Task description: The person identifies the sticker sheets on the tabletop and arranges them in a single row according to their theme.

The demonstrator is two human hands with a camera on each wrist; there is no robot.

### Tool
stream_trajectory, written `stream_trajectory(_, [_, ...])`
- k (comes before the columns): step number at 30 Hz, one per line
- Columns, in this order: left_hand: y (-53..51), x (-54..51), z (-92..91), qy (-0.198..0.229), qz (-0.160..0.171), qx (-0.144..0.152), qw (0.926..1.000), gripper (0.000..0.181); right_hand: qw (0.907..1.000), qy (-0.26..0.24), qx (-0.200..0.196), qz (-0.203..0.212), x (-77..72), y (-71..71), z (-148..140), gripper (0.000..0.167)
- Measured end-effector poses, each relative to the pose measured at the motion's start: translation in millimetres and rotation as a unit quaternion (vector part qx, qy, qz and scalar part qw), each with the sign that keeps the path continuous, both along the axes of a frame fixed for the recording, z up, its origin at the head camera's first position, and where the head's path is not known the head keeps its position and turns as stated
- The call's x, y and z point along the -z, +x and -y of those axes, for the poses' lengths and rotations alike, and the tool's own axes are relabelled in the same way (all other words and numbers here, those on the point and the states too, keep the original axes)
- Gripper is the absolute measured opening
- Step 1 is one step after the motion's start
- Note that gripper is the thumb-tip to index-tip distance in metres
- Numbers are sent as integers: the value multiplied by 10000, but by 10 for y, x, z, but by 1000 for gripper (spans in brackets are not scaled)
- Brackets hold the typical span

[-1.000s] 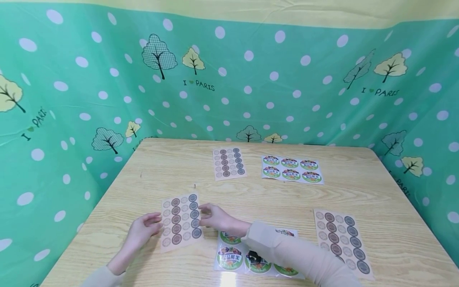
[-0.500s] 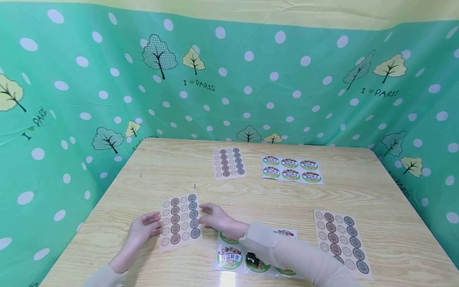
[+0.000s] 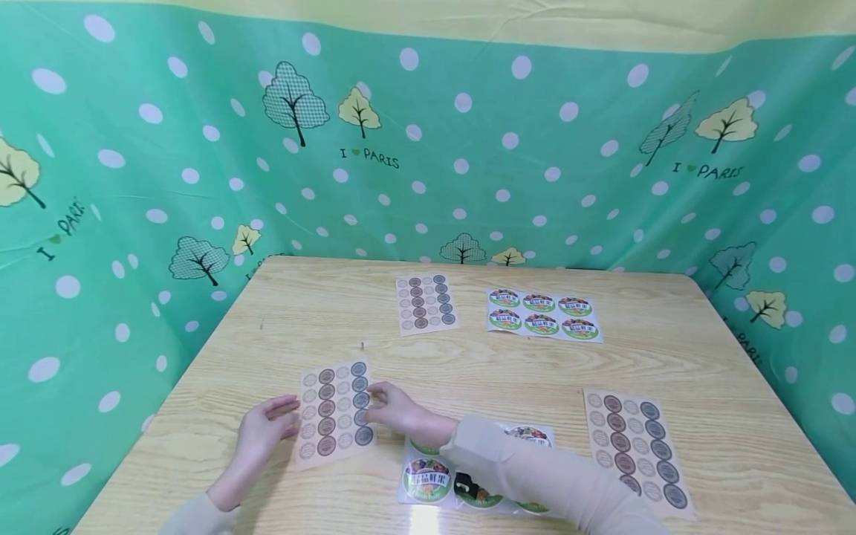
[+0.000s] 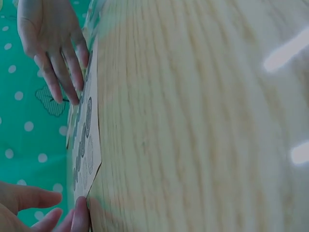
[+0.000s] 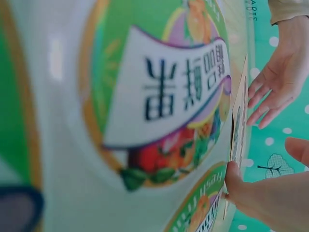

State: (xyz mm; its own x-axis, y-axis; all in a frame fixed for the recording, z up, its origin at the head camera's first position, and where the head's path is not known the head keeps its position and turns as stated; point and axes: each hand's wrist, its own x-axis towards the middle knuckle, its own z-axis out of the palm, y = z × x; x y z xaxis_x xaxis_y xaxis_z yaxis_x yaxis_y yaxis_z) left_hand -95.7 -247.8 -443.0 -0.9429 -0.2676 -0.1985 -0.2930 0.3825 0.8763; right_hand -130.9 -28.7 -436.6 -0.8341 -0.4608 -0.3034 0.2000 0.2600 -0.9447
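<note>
A paper sheet of round brown, grey and pale stickers (image 3: 336, 412) lies at the table's left front, slightly turned. The left hand (image 3: 262, 431) is at its left edge, relaxed fingers touching the edge; in the left wrist view its fingertips (image 4: 81, 212) meet the sheet's corner. From the right, the right hand (image 3: 401, 409) rests its fingers on the sheet's right edge, covering a little of the grey column. The right wrist view shows the right hand (image 5: 270, 193) low beside the sheet (image 5: 237, 130), fingers not curled round it. Neither hand visibly grips anything.
A fruit-label sheet (image 3: 428, 481) lies under the right forearm, with a small black object (image 3: 466, 487) near the sleeve. Another round-sticker sheet (image 3: 635, 446) lies at right; a similar one (image 3: 426, 305) and a fruit-label sheet (image 3: 544, 315) lie at the back. A dotted curtain (image 3: 428, 186) surrounds the table.
The sheet between the hands has shifted slightly left. The right hand has moved a little left, its fingers now overlapping the sheet's right edge. The left hand has barely moved.
</note>
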Motion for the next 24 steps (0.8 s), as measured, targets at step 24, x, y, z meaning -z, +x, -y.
stream_trajectory(24, [22,-34,-76,-805,-92,319,9962,36,9958,799,155,-411,-57,23,40,57])
